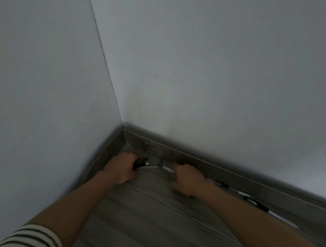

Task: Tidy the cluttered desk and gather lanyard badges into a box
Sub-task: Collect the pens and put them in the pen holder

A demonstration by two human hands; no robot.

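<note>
Both hands reach into the far corner of a grey wood-grain surface [148, 207]. My left hand [121, 168] grips a bundle of dark pens or markers [141, 161], whose tips stick out to the right. My right hand [187, 179] is curled round a thin white pen-like item [168, 169] that lies towards the corner. No lanyard badge or box is in view. The picture is dim and blurred.
Two pale walls meet at the corner [122, 122], with a grey skirting strip [223, 171] along the right wall. Several pens and markers [251, 200] lie in a row at the foot of that strip, to the right of my right hand.
</note>
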